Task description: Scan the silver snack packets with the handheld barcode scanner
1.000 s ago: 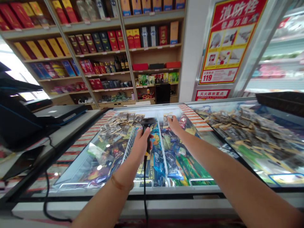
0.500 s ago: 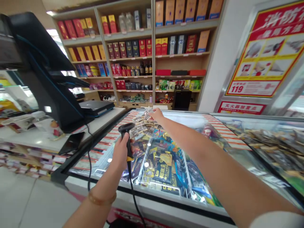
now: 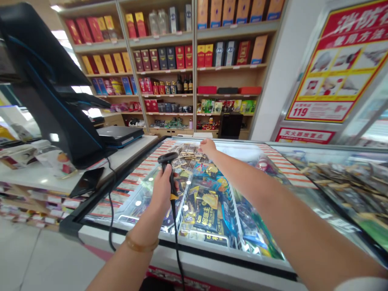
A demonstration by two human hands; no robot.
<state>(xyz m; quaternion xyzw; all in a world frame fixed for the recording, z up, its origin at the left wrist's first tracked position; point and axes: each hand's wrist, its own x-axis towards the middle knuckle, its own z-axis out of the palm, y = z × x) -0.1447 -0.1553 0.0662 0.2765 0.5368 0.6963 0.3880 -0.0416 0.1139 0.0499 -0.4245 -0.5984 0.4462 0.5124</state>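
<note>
My left hand (image 3: 165,184) is wrapped around the handle of a black barcode scanner (image 3: 168,158), whose cable (image 3: 176,226) hangs down toward me. The scanner's head is in front of a pile of small clear packets (image 3: 188,150) lying on the glass top of a chest freezer (image 3: 242,145). My right arm stretches across the glass. At the right edge of the pile is my right hand (image 3: 208,147), its fingers curled together; whether a packet is between them is hidden. Under the glass, bagged frozen goods (image 3: 209,210) lie between white wire dividers.
To the left, a black checkout terminal (image 3: 54,89) stands on a white counter (image 3: 136,149), with a dark phone-like slab (image 3: 87,182) near its edge. Shelves of boxed bottles (image 3: 165,58) line the back. More packets (image 3: 342,178) lie in the right-hand freezer.
My right hand has moved right, and the clear packet that showed in its fingers is no longer visible there. My left hand and the scanner have shifted slightly right and up.
</note>
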